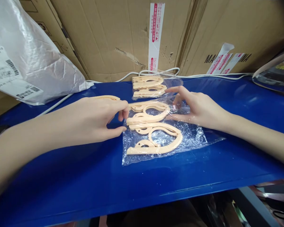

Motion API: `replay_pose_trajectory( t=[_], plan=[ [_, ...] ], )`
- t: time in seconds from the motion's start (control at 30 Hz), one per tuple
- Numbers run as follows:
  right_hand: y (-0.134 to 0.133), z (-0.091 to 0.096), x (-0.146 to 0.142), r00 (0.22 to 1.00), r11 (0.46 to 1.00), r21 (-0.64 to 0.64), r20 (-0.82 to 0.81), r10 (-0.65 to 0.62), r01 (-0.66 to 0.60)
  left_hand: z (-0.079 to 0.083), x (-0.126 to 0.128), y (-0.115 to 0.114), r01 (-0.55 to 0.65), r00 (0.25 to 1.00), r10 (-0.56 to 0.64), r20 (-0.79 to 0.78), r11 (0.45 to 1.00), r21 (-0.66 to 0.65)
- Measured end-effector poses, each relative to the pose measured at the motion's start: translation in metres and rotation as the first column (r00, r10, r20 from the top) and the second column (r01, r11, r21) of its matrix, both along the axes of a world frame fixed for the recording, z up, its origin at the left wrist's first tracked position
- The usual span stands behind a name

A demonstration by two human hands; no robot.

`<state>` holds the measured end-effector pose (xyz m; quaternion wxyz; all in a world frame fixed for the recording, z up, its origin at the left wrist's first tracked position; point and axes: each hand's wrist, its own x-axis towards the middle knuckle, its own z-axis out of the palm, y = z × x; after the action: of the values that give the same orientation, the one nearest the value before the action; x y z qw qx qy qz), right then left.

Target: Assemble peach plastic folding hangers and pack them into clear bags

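Clear plastic bag (195,142) of cream folding hangers (153,150), flat on the blue tabletop (142,189) between our two hands.
Our left hand (97,118), thumb and fingers parted, curls at the bag's left edge; glare on the film leaves us unsure whether it touches. Our right hand (198,107) is likewise spread, thumb over the film by the hanger tips, forefinger beside the second clear bag (176,82) behind, which holds stacked hangers (148,84). For good handling, we judge a light pinch on film edges best; the slack film at right could crumple or snag.
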<state>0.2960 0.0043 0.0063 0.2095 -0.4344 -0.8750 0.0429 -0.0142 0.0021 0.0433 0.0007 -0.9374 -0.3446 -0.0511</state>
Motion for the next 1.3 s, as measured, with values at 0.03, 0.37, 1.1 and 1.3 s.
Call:
replay_pose_trajectory(
  t=[0.03, 0.37, 1.1, 1.3],
  plan=[
    [0.000, 0.003, 0.002, 1.000, 0.998, -0.063, -0.004, 0.020, -0.020, 0.002, -0.001, -0.002, 0.005, 1.000, -0.006, -0.020, 0.999, -0.054],
    [-0.001, 0.018, 0.013, 0.981, 0.895, -0.414, 0.026, 0.192, -0.164, 0.007, 0.000, -0.015, -0.090, 0.980, 0.004, -0.198, 0.900, -0.427],
    [0.008, 0.024, 0.027, 0.984, 0.903, -0.415, 0.079, 0.162, -0.115, 0.020, -0.052, 0.048, -0.150, 0.988, 0.147, 0.037, 0.984, 0.096],
    [0.013, 0.026, 0.034, 0.977, 0.981, -0.193, 0.215, 0.014, 0.028, 0.007, -0.089, 0.079, -0.316, 0.944, 0.311, -0.110, 0.949, -0.023]
  ],
)
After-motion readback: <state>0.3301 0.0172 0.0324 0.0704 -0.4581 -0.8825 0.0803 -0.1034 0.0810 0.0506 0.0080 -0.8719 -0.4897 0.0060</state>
